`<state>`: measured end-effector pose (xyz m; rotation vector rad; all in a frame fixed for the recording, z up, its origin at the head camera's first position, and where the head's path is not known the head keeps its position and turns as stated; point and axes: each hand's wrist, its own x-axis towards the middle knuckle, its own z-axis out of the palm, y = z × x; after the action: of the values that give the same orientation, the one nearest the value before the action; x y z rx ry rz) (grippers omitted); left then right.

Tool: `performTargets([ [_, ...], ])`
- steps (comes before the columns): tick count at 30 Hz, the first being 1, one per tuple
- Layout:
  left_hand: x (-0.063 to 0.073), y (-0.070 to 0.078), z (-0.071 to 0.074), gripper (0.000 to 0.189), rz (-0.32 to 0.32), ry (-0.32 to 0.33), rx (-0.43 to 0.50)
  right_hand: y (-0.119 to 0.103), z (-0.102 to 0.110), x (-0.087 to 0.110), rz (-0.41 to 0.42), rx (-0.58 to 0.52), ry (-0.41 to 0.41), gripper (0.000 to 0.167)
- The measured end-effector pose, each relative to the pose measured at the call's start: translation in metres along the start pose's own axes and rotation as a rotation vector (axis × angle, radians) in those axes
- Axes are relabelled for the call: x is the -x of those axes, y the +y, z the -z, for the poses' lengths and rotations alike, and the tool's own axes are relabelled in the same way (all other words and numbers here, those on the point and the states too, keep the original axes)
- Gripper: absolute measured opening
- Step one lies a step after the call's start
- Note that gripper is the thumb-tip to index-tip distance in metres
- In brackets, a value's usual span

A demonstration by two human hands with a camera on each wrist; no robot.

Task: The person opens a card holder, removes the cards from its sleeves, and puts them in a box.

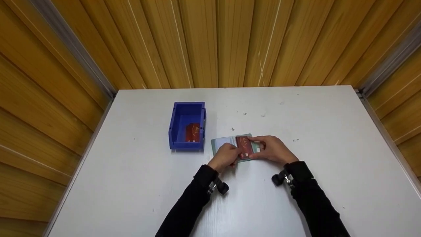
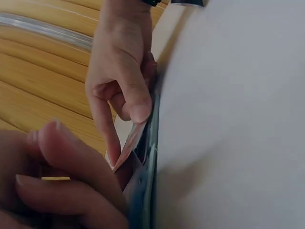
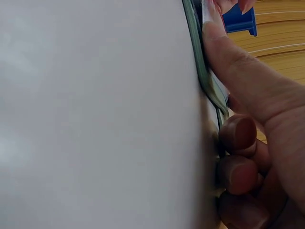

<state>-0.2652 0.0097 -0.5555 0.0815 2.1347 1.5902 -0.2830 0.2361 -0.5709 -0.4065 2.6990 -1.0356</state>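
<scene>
A teal card holder (image 1: 215, 143) lies opened out on the white table, with a pale inner page on its left side. Over its right half is a red card (image 1: 244, 144) with light markings. My right hand (image 1: 274, 149) pinches this card by its right side, thumb at the lower corner and forefinger at the upper. From the left, my left hand (image 1: 226, 154) grips the holder near its lower middle, fingers curled and fingertips at the card's lower left. In the left wrist view the card (image 2: 129, 145) stands tilted up from the holder (image 2: 151, 164).
A blue bin (image 1: 170, 135) stands left of the holder, with red card material (image 1: 193, 132) inside at its front right. The white table (image 1: 138, 184) backs onto wood-patterned panels (image 1: 230, 42), with more panels at both sides.
</scene>
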Motion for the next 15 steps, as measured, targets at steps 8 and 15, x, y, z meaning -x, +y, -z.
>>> performTargets([
  [8, -0.002, -0.005, -0.003, 0.025, -0.026, 0.086, -0.100, -0.001, 0.000, 0.002, -0.002, 0.027, -0.011, 0.075],
  [15, 0.008, -0.006, 0.009, 0.024, -0.032, 0.093, -0.039, -0.002, 0.001, 0.003, -0.024, 0.039, -0.024, 0.075],
])
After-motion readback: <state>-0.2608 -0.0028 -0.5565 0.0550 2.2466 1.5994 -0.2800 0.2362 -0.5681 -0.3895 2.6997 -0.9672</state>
